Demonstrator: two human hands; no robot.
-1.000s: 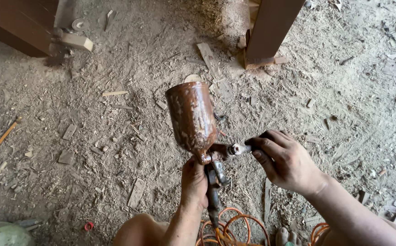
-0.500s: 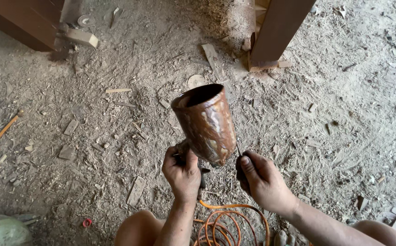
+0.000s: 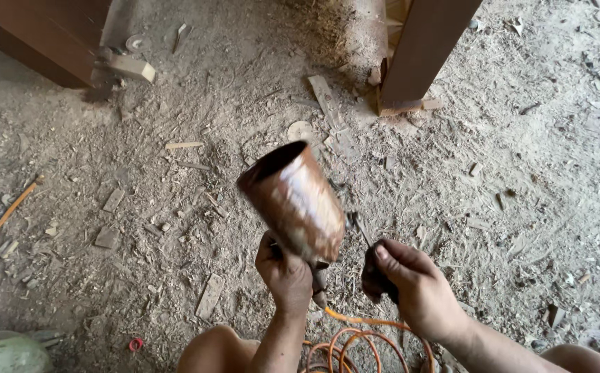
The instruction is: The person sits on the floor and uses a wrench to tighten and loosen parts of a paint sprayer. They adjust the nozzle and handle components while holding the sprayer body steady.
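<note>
One rust-brown, paint-crusted metal cup of a spray gun (image 3: 296,202), cylindrical, open mouth tilted up and to the left, held in the air above the floor's near edge. Judged stiff, light if it holds nothing, its skin rough rather than slippery; the best hold is probably low down, at the gun body under the cup, not on the thin wall.

Left to right:
- Pale green rounded object (image 3: 6,352), near-left corner of the floor; kind not clear.
- Orange-handled stick tool (image 3: 3,221), lying by the left edge.
- Small red ring (image 3: 135,343), near edge.
- Left hand (image 3: 287,273), closed round the gun body just beneath the cup.
- Coiled orange hose (image 3: 355,342), on the floor under both wrists; could snag.
- Right hand (image 3: 407,283), fingers pinched shut on a small dark part (image 3: 372,276), just beside the cup base.
- Brown wooden post (image 3: 424,52), far edge, well apart.

Dusty concrete floor (image 3: 521,207), strewn with sawdust and wood chips throughout. A bare knee shows at the near edge.
</note>
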